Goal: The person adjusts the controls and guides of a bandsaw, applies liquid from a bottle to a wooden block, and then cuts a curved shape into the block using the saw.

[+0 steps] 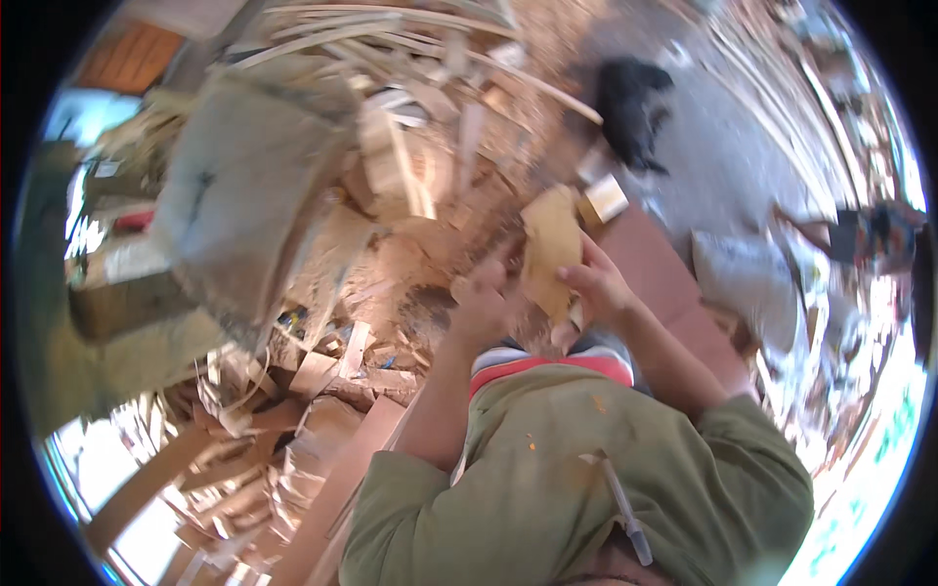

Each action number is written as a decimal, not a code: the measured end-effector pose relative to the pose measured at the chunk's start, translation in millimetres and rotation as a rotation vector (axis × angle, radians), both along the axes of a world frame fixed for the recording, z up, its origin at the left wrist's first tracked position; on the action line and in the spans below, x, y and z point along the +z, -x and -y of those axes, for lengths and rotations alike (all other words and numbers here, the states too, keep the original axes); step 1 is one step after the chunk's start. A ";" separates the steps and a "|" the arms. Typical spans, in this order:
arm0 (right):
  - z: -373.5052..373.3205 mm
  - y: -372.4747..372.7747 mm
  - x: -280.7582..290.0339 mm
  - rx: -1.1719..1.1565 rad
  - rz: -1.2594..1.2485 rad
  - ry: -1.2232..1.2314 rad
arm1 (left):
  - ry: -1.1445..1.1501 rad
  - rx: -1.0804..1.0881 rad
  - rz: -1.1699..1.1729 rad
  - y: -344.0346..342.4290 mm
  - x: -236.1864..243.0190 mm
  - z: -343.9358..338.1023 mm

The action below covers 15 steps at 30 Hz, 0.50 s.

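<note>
The left hand (483,305) is curling beside the yellow piece (551,246); through blur, I can't tell its grip. The right hand (603,283) is holding the piece's right edge. A block (607,197) is lying near the board's (674,293) far end.

The shirt (552,483) at lower centre is olive green (with small orange flecks); the piece (550,239) mid-frame, yellowish tan; the board (669,298) right of centre, reddish brown.

No legible text, labels, brands, numbers or signs in view.
</note>
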State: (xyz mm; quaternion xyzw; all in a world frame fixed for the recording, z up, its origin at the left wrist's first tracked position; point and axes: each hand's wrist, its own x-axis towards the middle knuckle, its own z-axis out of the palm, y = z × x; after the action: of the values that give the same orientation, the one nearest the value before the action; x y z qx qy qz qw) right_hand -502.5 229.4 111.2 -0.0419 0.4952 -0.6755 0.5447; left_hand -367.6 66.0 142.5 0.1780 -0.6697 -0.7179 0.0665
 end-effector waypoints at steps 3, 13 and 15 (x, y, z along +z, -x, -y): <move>40.5 -26.0 12.5 0.067 -0.016 0.041 | 0.417 -0.007 -0.065 -44.0 24.6 18.9; 261.6 -77.2 71.3 0.350 -0.288 -0.031 | 0.667 0.590 -0.268 -105.7 21.2 136.8; 305.6 -71.4 75.4 0.451 -0.473 0.089 | 0.612 0.794 -0.261 -102.7 42.5 162.5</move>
State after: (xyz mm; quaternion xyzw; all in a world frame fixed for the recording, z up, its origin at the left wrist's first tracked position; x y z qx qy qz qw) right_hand -431.1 -76.2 186.6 -0.3301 0.5563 -0.5302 0.5481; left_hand -264.9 -96.5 185.0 0.3000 -0.7159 -0.4249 0.4658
